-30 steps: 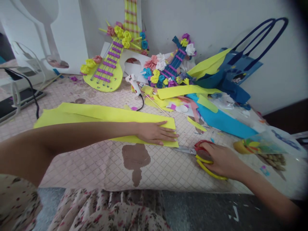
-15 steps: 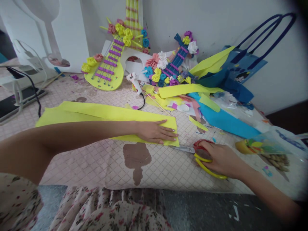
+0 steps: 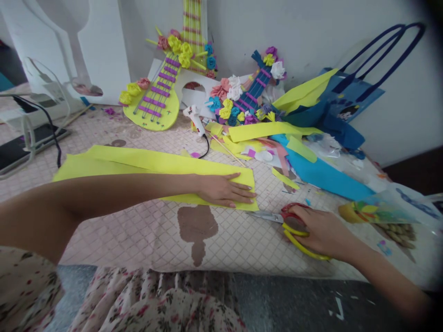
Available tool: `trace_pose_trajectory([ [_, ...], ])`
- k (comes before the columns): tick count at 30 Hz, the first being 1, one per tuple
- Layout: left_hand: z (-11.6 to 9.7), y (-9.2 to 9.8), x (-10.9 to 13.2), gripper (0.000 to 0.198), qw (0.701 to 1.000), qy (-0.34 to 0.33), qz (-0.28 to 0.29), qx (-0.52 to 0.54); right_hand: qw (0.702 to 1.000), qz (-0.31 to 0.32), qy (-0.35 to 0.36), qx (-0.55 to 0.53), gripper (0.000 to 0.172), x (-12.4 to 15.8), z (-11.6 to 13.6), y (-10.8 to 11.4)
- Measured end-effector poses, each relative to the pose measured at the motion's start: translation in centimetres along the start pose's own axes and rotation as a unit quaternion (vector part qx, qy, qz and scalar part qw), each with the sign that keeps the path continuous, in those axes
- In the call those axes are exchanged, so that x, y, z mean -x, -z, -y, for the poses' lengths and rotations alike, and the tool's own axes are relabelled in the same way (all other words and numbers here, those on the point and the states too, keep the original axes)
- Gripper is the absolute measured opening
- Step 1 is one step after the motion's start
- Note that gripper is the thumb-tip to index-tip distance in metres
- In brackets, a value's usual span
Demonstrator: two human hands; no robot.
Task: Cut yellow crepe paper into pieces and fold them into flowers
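My left hand (image 3: 224, 190) lies flat, fingers stretched out, on the right end of a long yellow foam sheet (image 3: 138, 162) spread across the quilted table cover. To the right of it, my right hand (image 3: 320, 230) rests over the red and yellow handles of a pair of scissors (image 3: 289, 220) lying on the table. Its fingers curl round the handles. The metal blades point left toward the sheet's corner and stop just short of it.
Behind the sheet stand a yellow paper guitar (image 3: 157, 97) and a blue one (image 3: 251, 90) with paper flowers. A white glue gun (image 3: 194, 119), foam scraps, a blue foam sheet (image 3: 321, 173), a blue bag (image 3: 349, 92) and a plastic packet (image 3: 377, 210) crowd the right side.
Hardly anything has moved. Both hands stay where they were; the view has only shifted slightly.
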State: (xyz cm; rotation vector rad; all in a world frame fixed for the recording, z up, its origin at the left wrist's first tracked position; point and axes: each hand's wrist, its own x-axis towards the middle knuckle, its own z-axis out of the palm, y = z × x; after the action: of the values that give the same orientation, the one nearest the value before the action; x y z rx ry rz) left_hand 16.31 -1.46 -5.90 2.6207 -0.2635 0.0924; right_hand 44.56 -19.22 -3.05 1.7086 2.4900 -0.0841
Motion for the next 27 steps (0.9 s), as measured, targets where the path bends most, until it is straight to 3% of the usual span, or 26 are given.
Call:
trace_pose_trajectory([
  [5, 0.2, -0.2, 0.1, 0.051, 0.999, -0.025, -0.010, -0.027, 1.000, 0.001, -0.004, -0.015, 0.031, -0.5, 0.5, 0.1],
  [13, -0.1, 0.0, 0.0, 0.051, 0.999, 0.007, 0.024, -0.020, 1.000, 0.007, 0.000, 0.005, 0.030, -1.0, 0.9, 0.3],
  [20, 0.2, -0.2, 0.1, 0.052, 0.999, -0.028, -0.002, -0.041, 0.999, -0.001, 0.008, 0.053, 0.030, -0.1, 0.2, -0.3],
  [27, -0.1, 0.4, 0.4, 0.053, 0.998, -0.018, 0.010, -0.057, 1.000, -0.017, 0.007, 0.010, 0.030, -0.3, 0.9, 0.3],
])
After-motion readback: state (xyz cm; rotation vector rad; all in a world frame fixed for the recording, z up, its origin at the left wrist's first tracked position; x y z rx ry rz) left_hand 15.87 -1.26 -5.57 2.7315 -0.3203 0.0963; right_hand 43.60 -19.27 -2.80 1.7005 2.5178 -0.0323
